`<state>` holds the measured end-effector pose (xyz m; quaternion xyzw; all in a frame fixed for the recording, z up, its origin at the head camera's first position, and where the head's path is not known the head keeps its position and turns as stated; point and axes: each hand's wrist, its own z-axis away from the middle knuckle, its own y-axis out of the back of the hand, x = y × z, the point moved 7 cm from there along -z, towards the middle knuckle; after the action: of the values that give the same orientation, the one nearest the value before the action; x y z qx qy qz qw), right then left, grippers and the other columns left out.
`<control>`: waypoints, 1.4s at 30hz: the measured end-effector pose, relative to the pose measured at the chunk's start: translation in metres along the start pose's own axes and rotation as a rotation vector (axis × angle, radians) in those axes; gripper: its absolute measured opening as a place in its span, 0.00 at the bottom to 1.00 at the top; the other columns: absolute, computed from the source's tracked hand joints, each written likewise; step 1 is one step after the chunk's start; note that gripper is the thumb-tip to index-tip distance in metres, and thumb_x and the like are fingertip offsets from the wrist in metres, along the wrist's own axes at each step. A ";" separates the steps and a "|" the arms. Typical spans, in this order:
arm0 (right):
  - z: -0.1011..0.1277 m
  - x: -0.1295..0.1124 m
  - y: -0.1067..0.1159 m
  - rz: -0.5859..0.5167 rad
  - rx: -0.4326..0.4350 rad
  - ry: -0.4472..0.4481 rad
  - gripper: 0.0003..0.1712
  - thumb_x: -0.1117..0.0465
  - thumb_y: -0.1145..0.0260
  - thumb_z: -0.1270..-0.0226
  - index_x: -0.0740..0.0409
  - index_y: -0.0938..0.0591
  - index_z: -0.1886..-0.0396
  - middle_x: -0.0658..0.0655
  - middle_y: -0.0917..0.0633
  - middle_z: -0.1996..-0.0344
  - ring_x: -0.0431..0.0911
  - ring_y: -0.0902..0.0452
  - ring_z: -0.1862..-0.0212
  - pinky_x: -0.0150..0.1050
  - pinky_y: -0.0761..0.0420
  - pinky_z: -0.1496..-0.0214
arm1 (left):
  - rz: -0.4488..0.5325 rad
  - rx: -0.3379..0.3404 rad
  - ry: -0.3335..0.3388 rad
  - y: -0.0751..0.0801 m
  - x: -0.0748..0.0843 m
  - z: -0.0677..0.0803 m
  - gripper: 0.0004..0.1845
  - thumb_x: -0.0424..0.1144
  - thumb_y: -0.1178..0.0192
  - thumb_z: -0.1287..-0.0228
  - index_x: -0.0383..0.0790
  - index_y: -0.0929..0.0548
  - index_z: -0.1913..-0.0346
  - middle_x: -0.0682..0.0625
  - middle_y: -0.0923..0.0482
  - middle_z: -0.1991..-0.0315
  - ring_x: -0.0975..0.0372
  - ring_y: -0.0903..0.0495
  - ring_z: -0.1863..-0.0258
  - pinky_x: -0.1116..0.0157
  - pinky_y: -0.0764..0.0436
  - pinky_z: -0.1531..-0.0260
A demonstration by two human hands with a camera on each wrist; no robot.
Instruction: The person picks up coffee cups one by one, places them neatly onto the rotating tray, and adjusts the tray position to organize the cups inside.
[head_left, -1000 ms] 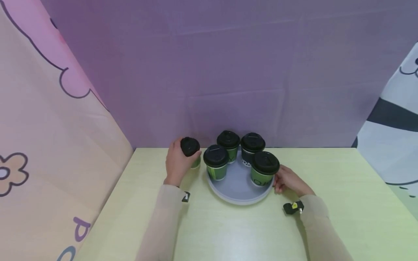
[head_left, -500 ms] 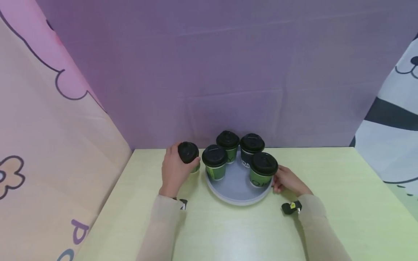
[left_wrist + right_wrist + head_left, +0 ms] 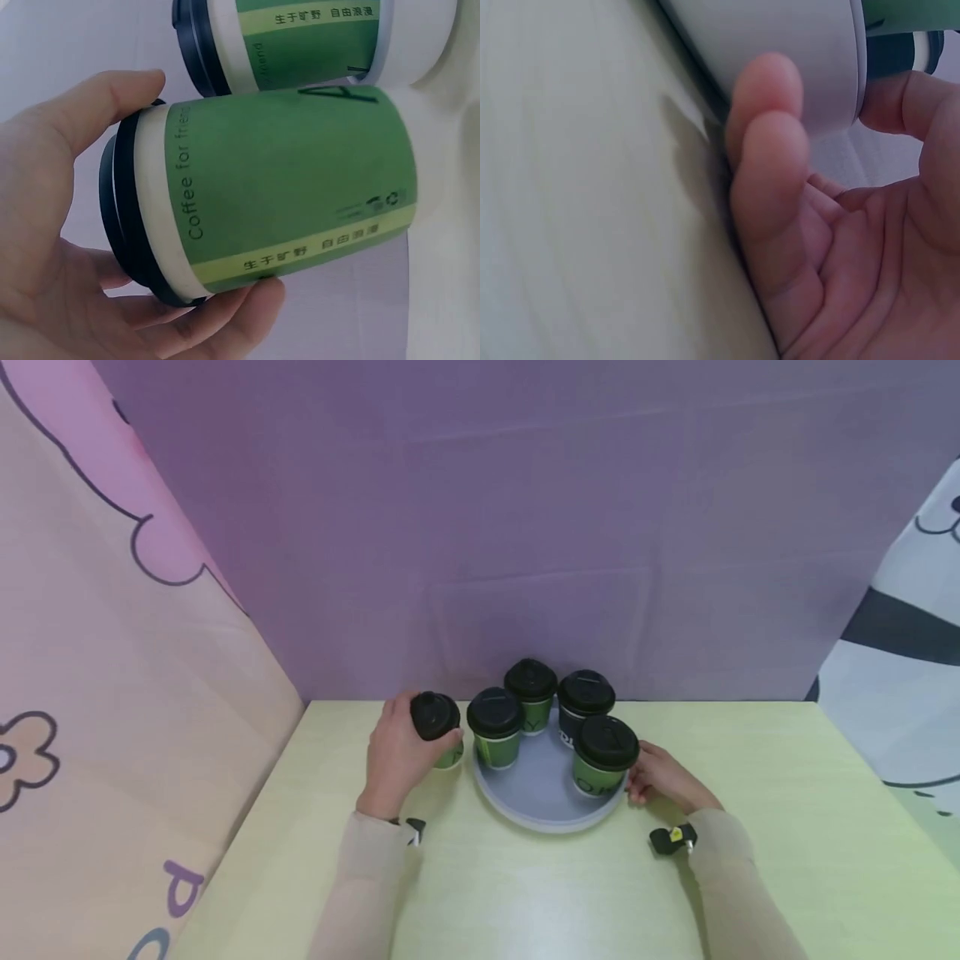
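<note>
My left hand (image 3: 401, 752) grips a green paper coffee cup (image 3: 292, 187) by its black lid, thumb on one side and fingers on the other. This cup is upright, just left of a round grey tray (image 3: 551, 823). Several more lidded cups stand on the tray: a green one (image 3: 498, 752) front left, another green one (image 3: 535, 714) at the back, a dark one (image 3: 570, 724) back right, and a green one (image 3: 597, 781) front right. At the tray's right edge, my right hand (image 3: 667, 777) holds the rim, thumb on top and curled fingers against the outer wall.
The pale wooden table (image 3: 540, 902) ends at a purple cloth backdrop (image 3: 525, 527) close behind the cups. Patterned cloths hang at the left (image 3: 150, 693) and right (image 3: 907, 693). A small black wrist camera (image 3: 672, 839) sits on the right wrist, low over the table.
My left hand has brought its cup slightly nearer and lower. The tray has turned a little clockwise, its cups shifting with it, while my right hand stays at the rim.
</note>
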<state>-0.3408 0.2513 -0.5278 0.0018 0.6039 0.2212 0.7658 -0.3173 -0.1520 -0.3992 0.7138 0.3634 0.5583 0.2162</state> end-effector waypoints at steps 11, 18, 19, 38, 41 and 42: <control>0.001 -0.003 0.000 -0.001 -0.024 0.006 0.14 0.54 0.53 0.17 0.62 0.33 0.57 0.55 0.19 0.73 0.42 0.21 0.77 0.35 0.17 0.74 | -0.048 -0.050 -0.002 0.004 0.014 0.007 0.47 0.65 0.24 0.52 0.40 0.26 0.34 0.41 0.20 0.42 0.46 0.20 0.43 0.45 0.18 0.49; -0.001 -0.002 -0.001 -0.005 -0.036 0.016 0.09 0.60 0.54 0.20 0.62 0.34 0.57 0.55 0.19 0.72 0.41 0.21 0.76 0.35 0.17 0.74 | -0.067 -0.071 -0.004 0.007 0.022 0.012 0.46 0.65 0.24 0.53 0.40 0.25 0.35 0.41 0.20 0.43 0.46 0.20 0.44 0.45 0.18 0.49; -0.001 -0.001 -0.001 -0.005 -0.037 0.017 0.09 0.60 0.55 0.20 0.62 0.34 0.56 0.55 0.19 0.72 0.41 0.21 0.76 0.35 0.17 0.74 | -0.066 -0.069 -0.007 0.007 0.024 0.013 0.46 0.65 0.24 0.53 0.40 0.24 0.35 0.42 0.19 0.43 0.47 0.20 0.44 0.45 0.18 0.49; -0.003 0.002 0.000 0.023 0.035 -0.001 0.22 0.48 0.58 0.14 0.63 0.32 0.53 0.52 0.20 0.74 0.40 0.23 0.79 0.36 0.18 0.75 | -0.027 -0.078 -0.176 -0.006 0.062 0.028 0.44 0.65 0.23 0.53 0.44 0.22 0.36 0.46 0.18 0.44 0.50 0.20 0.45 0.49 0.17 0.52; -0.003 0.002 0.000 0.020 0.047 -0.001 0.21 0.48 0.58 0.14 0.63 0.32 0.54 0.52 0.20 0.75 0.40 0.23 0.79 0.36 0.18 0.76 | -0.039 -0.086 -0.188 -0.010 0.069 0.033 0.46 0.66 0.24 0.53 0.43 0.23 0.34 0.44 0.19 0.42 0.50 0.20 0.44 0.47 0.17 0.51; -0.003 0.002 0.000 0.018 0.046 0.000 0.20 0.49 0.58 0.14 0.63 0.32 0.54 0.52 0.20 0.75 0.40 0.23 0.79 0.36 0.18 0.76 | -0.041 -0.089 -0.194 -0.011 0.071 0.034 0.47 0.67 0.25 0.53 0.42 0.23 0.34 0.43 0.19 0.41 0.49 0.20 0.43 0.47 0.16 0.50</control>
<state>-0.3433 0.2507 -0.5304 0.0247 0.6089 0.2142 0.7634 -0.2797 -0.0874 -0.3709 0.7465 0.3304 0.4977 0.2932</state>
